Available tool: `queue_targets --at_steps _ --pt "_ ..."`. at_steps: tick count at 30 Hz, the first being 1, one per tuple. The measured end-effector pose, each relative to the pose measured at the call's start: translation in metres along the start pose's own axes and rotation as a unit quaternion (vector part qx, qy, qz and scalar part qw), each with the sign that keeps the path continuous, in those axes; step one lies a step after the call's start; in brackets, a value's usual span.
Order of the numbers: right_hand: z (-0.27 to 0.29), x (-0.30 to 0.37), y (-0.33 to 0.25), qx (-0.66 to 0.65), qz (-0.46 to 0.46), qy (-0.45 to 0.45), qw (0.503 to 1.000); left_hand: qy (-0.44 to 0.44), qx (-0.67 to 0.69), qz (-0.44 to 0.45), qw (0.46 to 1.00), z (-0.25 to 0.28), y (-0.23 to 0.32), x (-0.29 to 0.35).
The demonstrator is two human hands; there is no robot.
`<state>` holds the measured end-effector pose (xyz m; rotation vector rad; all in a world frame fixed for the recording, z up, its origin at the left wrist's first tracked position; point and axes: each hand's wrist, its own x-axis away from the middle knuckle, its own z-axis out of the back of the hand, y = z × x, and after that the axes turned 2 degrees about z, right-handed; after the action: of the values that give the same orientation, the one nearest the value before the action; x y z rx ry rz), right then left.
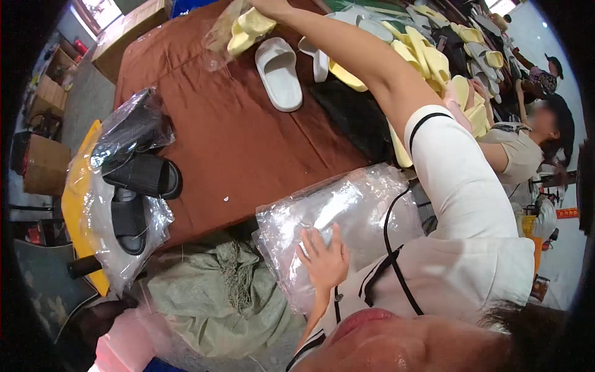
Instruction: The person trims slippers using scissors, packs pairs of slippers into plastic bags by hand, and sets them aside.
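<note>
My left hand (326,259) lies with its fingers spread on a stack of clear plastic bags (353,198) at the table's near edge. Stretched far across the table, my right hand (271,6) is cut by the top edge of the picture. Its fingers are closed at a clear bag (218,38) with a pair of pale yellow slide slippers (251,30) in it. Close by, a single light grey slide slipper (279,74) rests on the brown cloth, and another grey slipper (318,59) is partly hidden by my right arm.
Black slippers (145,175) and clear bagging sit at the brown table's (204,142) left edge, by a yellow panel (79,192). Many yellow slippers (427,59) pile up at the right, where a co-worker (514,146) is. A greenish woven sack (217,297) lies below the table.
</note>
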<state>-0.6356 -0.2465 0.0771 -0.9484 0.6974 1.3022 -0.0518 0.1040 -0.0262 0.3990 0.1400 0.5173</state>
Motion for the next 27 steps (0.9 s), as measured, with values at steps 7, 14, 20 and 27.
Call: queue_targets --at_steps 7,14,20,27 --pt "0.146 -0.073 -0.106 -0.247 -0.042 -0.056 0.966 0.021 0.026 -0.019 0.999 0.011 0.013 0.003" --pt "0.312 -0.051 -0.240 -0.401 -0.153 -0.071 0.900 0.064 -0.039 -0.031 0.997 0.002 0.016 0.017" --pt "0.436 0.058 -0.304 -0.410 -0.122 -0.174 0.887 0.036 -0.055 -0.048 0.997 0.005 0.026 0.028" --pt "0.483 0.257 -0.301 -0.406 -0.225 -0.172 0.869 -0.027 -0.157 -0.038 0.987 0.032 0.040 0.048"
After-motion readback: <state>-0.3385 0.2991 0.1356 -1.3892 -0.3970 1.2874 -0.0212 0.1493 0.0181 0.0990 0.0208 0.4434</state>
